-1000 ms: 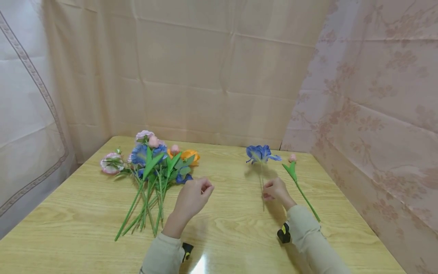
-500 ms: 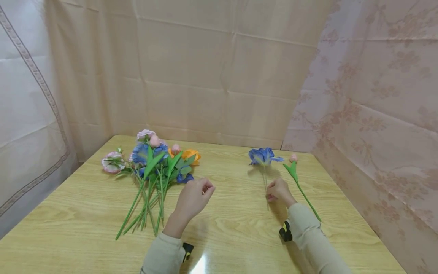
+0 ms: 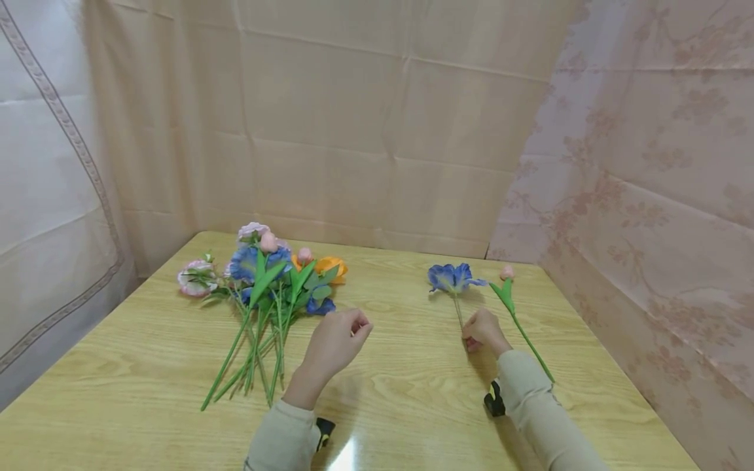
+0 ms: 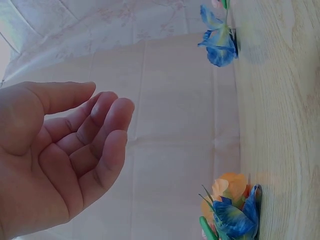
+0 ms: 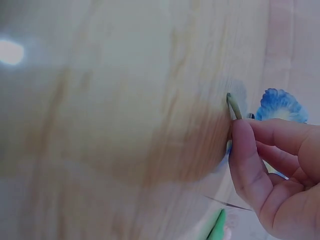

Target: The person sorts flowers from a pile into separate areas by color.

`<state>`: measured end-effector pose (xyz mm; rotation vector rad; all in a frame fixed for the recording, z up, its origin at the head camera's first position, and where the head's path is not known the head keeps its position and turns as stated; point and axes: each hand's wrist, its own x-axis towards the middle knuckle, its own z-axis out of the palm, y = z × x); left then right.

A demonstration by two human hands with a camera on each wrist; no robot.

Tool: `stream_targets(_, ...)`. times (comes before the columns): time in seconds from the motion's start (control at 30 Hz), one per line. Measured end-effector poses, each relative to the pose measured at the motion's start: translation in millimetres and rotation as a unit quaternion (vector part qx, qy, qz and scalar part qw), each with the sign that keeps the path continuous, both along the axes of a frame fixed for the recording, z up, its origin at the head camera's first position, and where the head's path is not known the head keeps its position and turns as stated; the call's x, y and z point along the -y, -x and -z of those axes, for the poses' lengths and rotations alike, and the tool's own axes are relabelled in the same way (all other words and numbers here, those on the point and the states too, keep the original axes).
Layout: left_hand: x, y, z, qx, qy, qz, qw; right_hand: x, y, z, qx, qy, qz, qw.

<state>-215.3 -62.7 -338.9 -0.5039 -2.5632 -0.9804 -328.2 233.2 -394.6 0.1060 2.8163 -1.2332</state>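
Observation:
My right hand (image 3: 484,330) pinches the thin stem of a blue iris (image 3: 452,279) between thumb and fingertips, low near the tabletop. The right wrist view shows the stem's cut end (image 5: 233,105) poking out past the fingertips, with the blue bloom (image 5: 282,106) behind the hand. To the right of that hand lies a pink tulip (image 3: 506,272) with a green stem. My left hand (image 3: 337,340) hovers over the middle of the table, fingers loosely curled around nothing, as the left wrist view of that hand (image 4: 75,150) confirms.
A pile of artificial flowers lies on the left of the wooden table (image 3: 383,418): a pink-white bloom (image 3: 197,278), a blue iris (image 3: 244,263), an orange flower (image 3: 332,268), pink tulips (image 3: 268,242) and crossing green stems (image 3: 226,366). A beige curtain (image 3: 330,131) hangs behind.
The right hand has shifted slightly right and lowered the blue iris toward the table; its bloom now sits lower. The left hand and the flower pile have stayed in place.

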Motion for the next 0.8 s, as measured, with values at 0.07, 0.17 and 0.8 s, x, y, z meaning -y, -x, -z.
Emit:
stream_targets(0.07,-0.2,0.3,0.5,-0.002,0.004,0.001,1.0000,-0.3,-0.1,-0.2,0.003,-0.007,0.001,1.0000)
stream_targets(0.17,-0.3,0.9,1.1,-0.008,0.007,0.003,0.9999,-0.1,-0.1,-0.8,0.007,-0.007,0.003,1.0000)
stream_targets(0.8,0.0,0.0,1.3,0.005,0.018,0.021,0.9996,-0.3,-4.4,-5.6,-0.002,-0.021,-0.010,0.9997)
